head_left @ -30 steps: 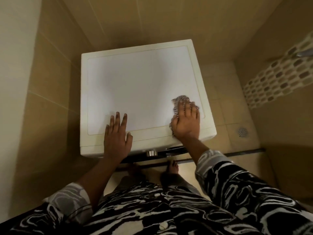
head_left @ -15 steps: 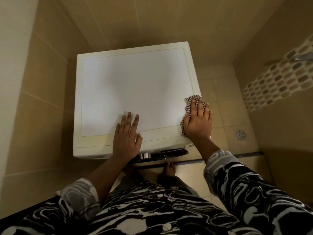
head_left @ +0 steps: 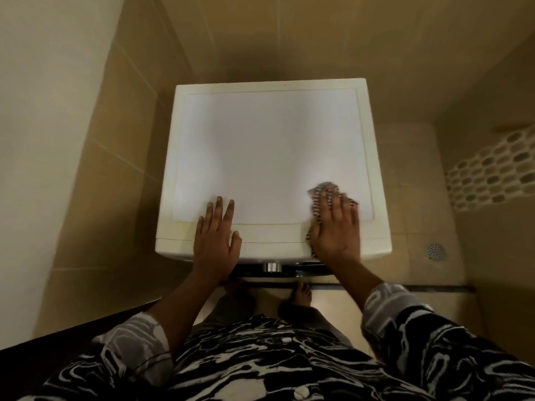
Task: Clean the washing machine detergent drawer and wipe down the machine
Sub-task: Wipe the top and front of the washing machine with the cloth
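Left hand [head_left: 217, 241] rests flat on the front edge of the washing machine [head_left: 275, 140], fingers straight and slightly spread, probably as a brace. Right hand [head_left: 337, 230] presses the cloth [head_left: 324, 189] down with extended fingers for full wiping contact. The cloth protrudes beyond the fingertips.

You are looking down into a narrow tiled corner; dim, warm light is falling over everything. A round metal floor drain [head_left: 435, 251] is sitting flush in the beige floor tiles [head_left: 411, 215]. Up and right of the drain, a mosaic band [head_left: 492, 180] of oval pebbles is running along the right wall. Just below the drain, a dark threshold strip [head_left: 434, 288] is crossing the floor. Well left of the drain, large beige wall tiles [head_left: 121, 183] are meeting a plain cream wall [head_left: 43, 125].
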